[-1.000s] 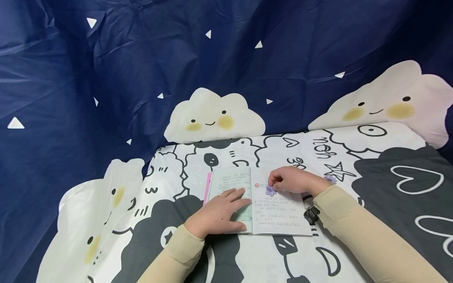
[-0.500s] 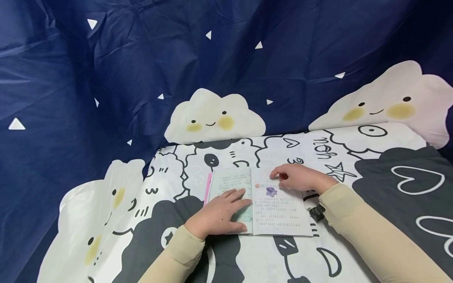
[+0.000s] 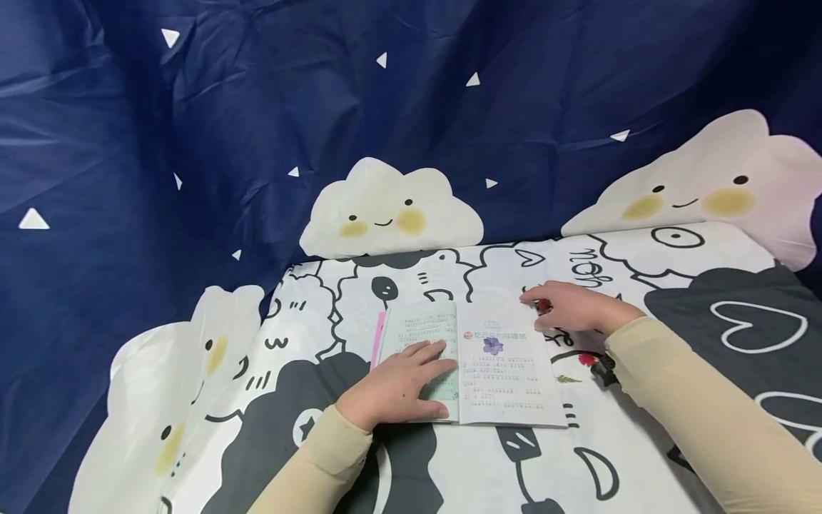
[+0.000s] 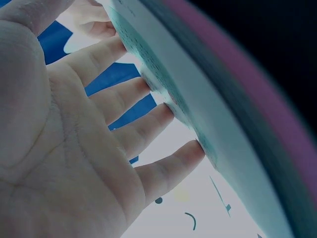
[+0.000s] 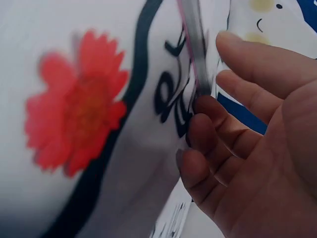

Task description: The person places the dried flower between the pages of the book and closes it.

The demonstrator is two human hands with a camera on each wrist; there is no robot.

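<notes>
An open book lies on the patterned sheet, with a left page (image 3: 424, 321) and a right page (image 3: 507, 392). My left hand (image 3: 401, 385) rests on the left page with fingers spread; their tips touch the paper in the left wrist view. A purple flower (image 3: 493, 346) lies flat on the right page, under the heading. My right hand (image 3: 574, 307) is at the book's upper right edge. In the right wrist view its fingers (image 5: 213, 129) are loosely bent beside the book's edge (image 5: 197, 54). A small red thing (image 3: 544, 305) shows by these fingers; whether they touch it is unclear.
A red flower (image 3: 586, 359) and a small fern-like leaf (image 3: 566, 379) lie on the sheet right of the book. A black wrist device (image 3: 604, 370) is on my right wrist. White cloud cushions (image 3: 392, 214) stand along the dark blue backdrop.
My right hand has let go of the purple flower on the right page and moved right to the book's edge. The red flower and leaf have come into sight. My left hand stays put.
</notes>
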